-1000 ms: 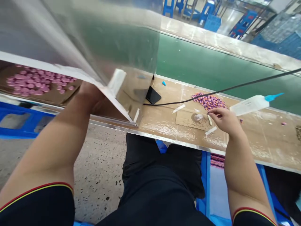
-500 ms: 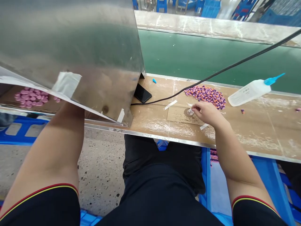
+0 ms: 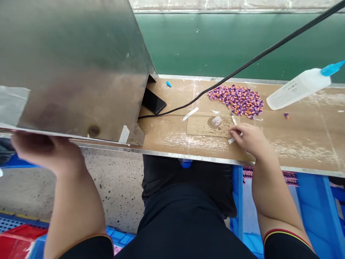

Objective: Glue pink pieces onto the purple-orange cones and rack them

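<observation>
My left hand [image 3: 51, 149] is at the lower edge of the metal housing [image 3: 81, 90], blurred, with its fingers partly hidden beneath that edge. My right hand [image 3: 249, 138] rests low over the right end of a taped cardboard piece [image 3: 199, 126], thumb and forefinger pinched together. What they hold, if anything, is too small to make out. A short pale stick with a dark tip [image 3: 233, 119] lies just above those fingers; whether they touch it I cannot tell. A small clear cup [image 3: 216, 121] stands on the cardboard, left of my right hand. Behind lies a heap of small purple, orange and pink pieces [image 3: 238, 100].
A white squeeze bottle with blue nozzle [image 3: 299, 88] lies tilted at the right. A black cable [image 3: 215, 86] crosses the bench to the housing, near a phone [image 3: 153, 101] and a blue cap [image 3: 168, 84]. Beyond runs a green belt [image 3: 215, 43]. Blue crates [image 3: 312, 198] stand below.
My left hand has drawn back from under the housing to its front edge. My right hand has moved off the clear cup, rightward and nearer to me. The view has shifted.
</observation>
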Demonstrator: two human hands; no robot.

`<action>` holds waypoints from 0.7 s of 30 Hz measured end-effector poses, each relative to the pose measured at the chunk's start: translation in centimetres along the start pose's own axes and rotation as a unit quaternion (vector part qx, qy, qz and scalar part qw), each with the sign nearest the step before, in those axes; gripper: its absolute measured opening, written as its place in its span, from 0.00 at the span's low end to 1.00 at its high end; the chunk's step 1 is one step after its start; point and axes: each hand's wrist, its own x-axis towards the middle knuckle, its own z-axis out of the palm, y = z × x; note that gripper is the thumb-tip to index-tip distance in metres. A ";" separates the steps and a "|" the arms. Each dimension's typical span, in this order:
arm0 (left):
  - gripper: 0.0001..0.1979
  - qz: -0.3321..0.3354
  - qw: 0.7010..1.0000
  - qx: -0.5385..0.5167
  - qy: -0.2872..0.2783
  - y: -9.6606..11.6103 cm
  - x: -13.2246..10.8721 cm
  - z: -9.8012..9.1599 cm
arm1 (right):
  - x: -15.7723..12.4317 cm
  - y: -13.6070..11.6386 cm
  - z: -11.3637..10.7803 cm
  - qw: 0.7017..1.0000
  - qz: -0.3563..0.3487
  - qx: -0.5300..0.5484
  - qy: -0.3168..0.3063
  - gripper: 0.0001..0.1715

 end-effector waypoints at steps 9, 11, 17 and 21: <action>0.04 0.083 0.977 -0.108 -0.167 2.5 -16.9 -0.4 | 0.4 -4.2 0.7 0.954 0.087 0.176 0.228 0.11; 0.06 0.057 0.944 -0.226 -0.235 6.1 -17.8 2.3 | 1.5 -5.6 2.0 0.948 0.066 0.210 0.230 0.11; 0.16 -0.192 0.773 -0.446 -0.407 11.9 -14.6 13.7 | 3.5 -8.6 5.5 0.921 0.038 0.248 0.297 0.14; 0.18 -0.238 0.706 -0.488 -0.455 12.9 -12.6 19.7 | 3.3 -8.7 6.7 0.912 0.033 0.205 0.353 0.11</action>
